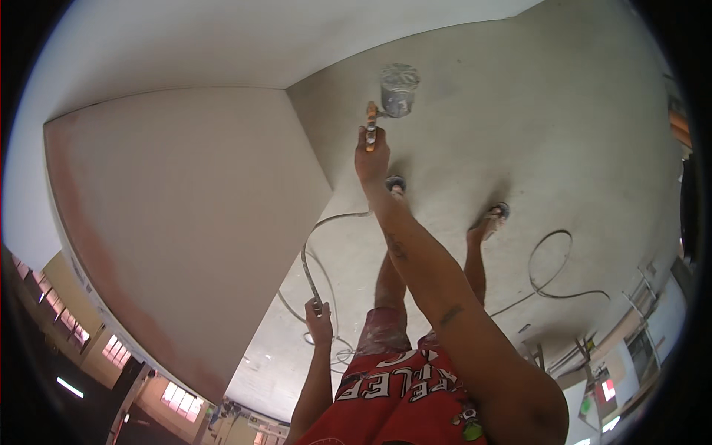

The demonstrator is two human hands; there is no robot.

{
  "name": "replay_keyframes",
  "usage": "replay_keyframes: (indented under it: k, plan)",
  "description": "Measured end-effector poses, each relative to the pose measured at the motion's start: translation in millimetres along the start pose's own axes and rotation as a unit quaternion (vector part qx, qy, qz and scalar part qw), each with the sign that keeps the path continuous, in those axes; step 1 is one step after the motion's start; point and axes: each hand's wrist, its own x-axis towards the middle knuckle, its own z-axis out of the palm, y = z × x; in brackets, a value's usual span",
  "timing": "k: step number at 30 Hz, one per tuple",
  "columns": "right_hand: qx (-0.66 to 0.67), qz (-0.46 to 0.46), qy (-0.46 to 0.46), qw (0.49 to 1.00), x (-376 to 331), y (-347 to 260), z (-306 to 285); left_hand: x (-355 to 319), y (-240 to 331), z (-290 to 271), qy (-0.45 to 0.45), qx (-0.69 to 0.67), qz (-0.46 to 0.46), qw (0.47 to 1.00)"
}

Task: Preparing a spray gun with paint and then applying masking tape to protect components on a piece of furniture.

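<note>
Pale floor (463, 126) takes up most of my feed. Big tan panel (193, 222) on the left, pinkish along its outer edge. Hose (305, 261) arcs from the left hand (319, 322) up to the right forearm (423, 259), where I lose it. Left fingers are curled round that hose. Grey pot (399, 93) top centre, right by the orange tool (371, 113) — can't tell if they're joined. Right hand (373, 157), arm stretched ahead, is clenched on the tool — clear of the panel.
</note>
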Motion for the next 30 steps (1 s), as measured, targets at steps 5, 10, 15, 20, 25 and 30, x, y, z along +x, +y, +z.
replay_keyframes:
  k: [5,10,15,20,25,30]
  plan:
    - [-0.045,0.018,0.105,0.993,73,-1,-86,8,-24,-20,-0.103,0.170,0.102,0.975]
    - [-0.079,-0.058,0.171,0.980,137,0,-197,20,-81,-46,-0.082,0.258,0.197,0.942]
    - [-0.094,0.011,-0.007,0.996,137,-8,-241,7,-101,-52,-0.064,0.327,0.095,0.938]
    - [-0.143,0.035,-0.233,0.961,129,-45,-238,-29,-31,-3,-0.079,0.221,0.047,0.971]
    - [-0.199,-0.126,-0.379,0.895,100,-30,-170,-82,-50,31,-0.061,0.115,0.025,0.991]
    - [-0.292,-0.132,-0.522,0.791,86,-39,-148,-133,-46,65,0.004,0.069,-0.008,0.998]
